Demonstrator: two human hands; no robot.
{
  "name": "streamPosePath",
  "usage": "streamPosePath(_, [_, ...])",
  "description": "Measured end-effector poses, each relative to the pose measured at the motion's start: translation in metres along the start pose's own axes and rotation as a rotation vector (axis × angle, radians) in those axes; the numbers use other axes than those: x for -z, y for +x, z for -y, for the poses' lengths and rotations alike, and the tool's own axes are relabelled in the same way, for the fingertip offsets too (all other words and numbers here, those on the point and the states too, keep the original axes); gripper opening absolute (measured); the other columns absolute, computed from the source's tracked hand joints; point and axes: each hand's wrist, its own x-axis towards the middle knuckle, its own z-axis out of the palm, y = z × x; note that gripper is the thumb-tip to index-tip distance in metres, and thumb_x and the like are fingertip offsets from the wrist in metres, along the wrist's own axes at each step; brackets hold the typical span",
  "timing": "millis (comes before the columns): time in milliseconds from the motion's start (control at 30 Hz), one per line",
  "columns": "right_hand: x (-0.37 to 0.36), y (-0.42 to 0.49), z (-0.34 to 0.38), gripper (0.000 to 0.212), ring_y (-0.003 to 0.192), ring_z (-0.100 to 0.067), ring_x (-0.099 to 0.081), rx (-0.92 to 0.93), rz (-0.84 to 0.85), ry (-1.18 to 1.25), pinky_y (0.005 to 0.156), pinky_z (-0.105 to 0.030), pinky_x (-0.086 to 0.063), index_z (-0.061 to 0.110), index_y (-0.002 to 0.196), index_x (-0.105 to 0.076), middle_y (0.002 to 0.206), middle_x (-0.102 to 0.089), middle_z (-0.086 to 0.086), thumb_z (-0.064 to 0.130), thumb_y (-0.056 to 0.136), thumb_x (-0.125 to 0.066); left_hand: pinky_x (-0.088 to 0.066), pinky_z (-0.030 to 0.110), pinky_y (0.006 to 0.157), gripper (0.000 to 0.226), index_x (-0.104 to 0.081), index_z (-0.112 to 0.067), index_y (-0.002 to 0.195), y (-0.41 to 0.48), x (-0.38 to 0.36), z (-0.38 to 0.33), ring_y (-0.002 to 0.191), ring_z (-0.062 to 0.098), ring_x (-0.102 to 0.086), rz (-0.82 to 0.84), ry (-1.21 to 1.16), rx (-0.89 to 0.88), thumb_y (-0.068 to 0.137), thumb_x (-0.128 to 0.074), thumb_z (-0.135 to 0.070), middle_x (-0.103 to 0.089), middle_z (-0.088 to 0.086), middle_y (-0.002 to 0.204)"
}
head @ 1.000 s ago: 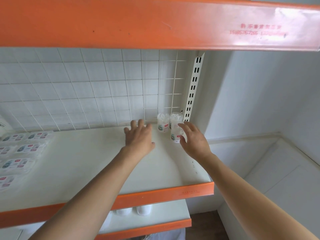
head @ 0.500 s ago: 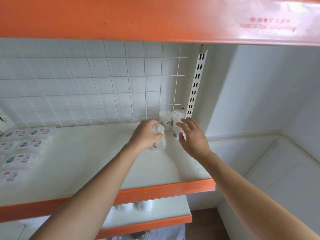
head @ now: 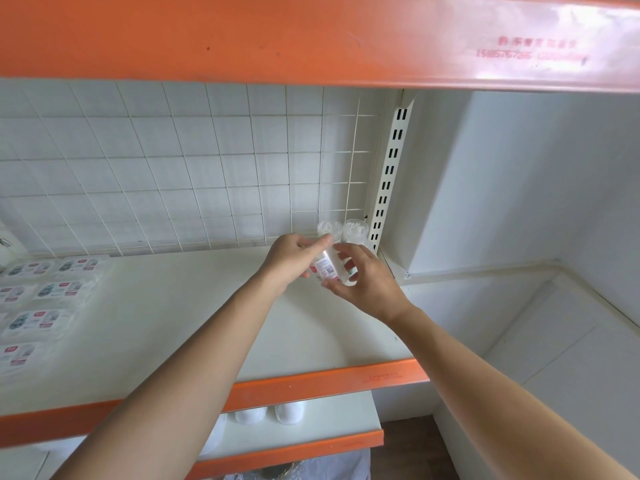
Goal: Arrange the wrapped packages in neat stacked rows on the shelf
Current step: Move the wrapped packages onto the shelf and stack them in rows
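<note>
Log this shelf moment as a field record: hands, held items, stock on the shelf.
left hand: grips the red-labelled cylinder pack, which is tilted
right hand: fingers curled round the green-printed cylinder pack
back right corner: two upright clear cylinder packs, side by side against the wire grid
shelf, left end: flat labelled packs lying in rows

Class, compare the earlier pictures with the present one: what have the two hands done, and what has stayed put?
The left hand, flat on the shelf a second ago, has gripped a clear package and lifted it, tilted, towards the right hand, which now curls round it too. The two upright packages at the back and the flat packs on the left stayed put.
</note>
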Motion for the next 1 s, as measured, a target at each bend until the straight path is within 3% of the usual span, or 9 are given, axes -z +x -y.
streamPosePath(167, [0.006,0.002,-0.002,0.049,0.089,-0.017,-0.068,-0.167,0.031,0.321,0.082,-0.031,-0.056,0.026,0.132,-0.049,0.116,-0.061,-0.001,0.026,0.088,-0.07,-0.051,0.028,0.067,0.028,-0.063,-0.019,0.119,-0.001,0.002,0.004,0.079,0.015,-0.063,0.07,-0.166,-0.002,0.096,-0.055,-0.033,-0.067,-0.001,0.099])
streamPosePath(267, [0.008,0.002,-0.005,0.042,0.088,-0.02,-0.069,-0.2,0.074,0.418,0.087,-0.039,-0.056,0.041,0.126,-0.048,0.114,-0.063,-0.001,0.025,0.091,-0.066,-0.054,0.032,0.077,0.031,-0.056,-0.03,0.127,-0.002,0.002,0.011,0.095,0.019,-0.065,0.082,-0.187,-0.044,0.096,-0.056,-0.026,-0.065,0.0,0.112])
streamPosePath(333, [0.008,0.001,-0.006,0.038,0.089,-0.016,-0.069,-0.195,0.101,0.429,0.089,-0.039,-0.055,0.047,0.119,-0.048,0.112,-0.065,0.0,0.024,0.092,-0.064,-0.053,0.026,0.07,0.029,-0.058,-0.03,0.124,-0.001,0.002,0.014,0.101,0.019,-0.065,0.069,-0.168,-0.088,0.095,-0.059,-0.027,-0.064,0.006,0.116])
streamPosePath(433, [0.009,-0.001,-0.003,0.04,0.093,-0.005,-0.065,-0.172,0.11,0.33,0.091,-0.028,-0.051,0.036,0.126,-0.049,0.11,-0.065,0.009,0.028,0.09,-0.066,-0.05,0.02,0.064,0.022,-0.064,-0.027,0.114,-0.001,0.0,0.016,0.097,0.016,-0.065,0.019,-0.156,-0.119,0.092,-0.063,-0.028,-0.066,0.007,0.114])
streamPosePath(533, [0.008,-0.001,0.003,0.053,0.084,-0.002,-0.061,-0.143,0.068,0.233,0.081,-0.02,-0.05,0.027,0.131,-0.051,0.107,-0.064,0.009,0.033,0.084,-0.074,-0.052,0.017,0.062,0.024,-0.066,-0.019,0.113,0.001,-0.002,0.016,0.093,0.016,-0.066,-0.027,-0.148,-0.136,0.09,-0.067,-0.026,-0.066,0.006,0.111])
streamPosePath(600, [0.007,-0.001,0.002,0.056,0.084,-0.006,-0.06,-0.122,0.051,0.177,0.077,-0.021,-0.052,0.023,0.131,-0.052,0.107,-0.063,0.005,0.033,0.081,-0.076,-0.053,0.016,0.061,0.027,-0.066,-0.016,0.114,0.001,-0.003,0.016,0.091,0.015,-0.066,-0.036,-0.12,-0.16,0.088,-0.069,-0.025,-0.065,0.004,0.111])
streamPosePath(700, [0.005,-0.002,-0.004,0.049,0.082,-0.011,-0.059,-0.03,-0.053,-0.033,0.076,-0.024,-0.05,0.017,0.128,-0.056,0.107,-0.059,0.002,0.031,0.084,-0.072,-0.054,0.023,0.074,0.03,-0.066,-0.02,0.113,0.002,-0.004,0.018,0.09,0.015,-0.066,-0.06,0.001,-0.205,0.085,-0.072,-0.029,-0.064,-0.007,0.108])
streamPosePath(833, [0.006,-0.002,-0.019,0.032,0.097,-0.033,-0.058,0.064,-0.259,-0.342,0.081,-0.038,-0.051,0.005,0.118,-0.064,0.11,-0.061,-0.012,0.013,0.087,-0.064,-0.044,0.019,0.069,0.031,-0.065,-0.023,0.113,0.005,-0.009,0.022,0.089,0.014,-0.064,-0.06,0.172,-0.241,0.084,-0.073,-0.028,-0.064,-0.009,0.109])
streamPosePath(1000, [0.016,0.002,-0.032,0.044,0.128,-0.033,-0.041,-0.066,-0.071,-0.507,0.1,-0.043,-0.04,0.014,0.134,-0.054,0.139,-0.049,-0.008,0.012,0.09,-0.056,-0.04,0.022,0.076,0.034,-0.063,-0.02,0.116,0.013,-0.022,0.036,0.093,0.013,-0.059,-0.063,0.276,-0.253,0.083,-0.073,-0.02,-0.063,-0.004,0.117])
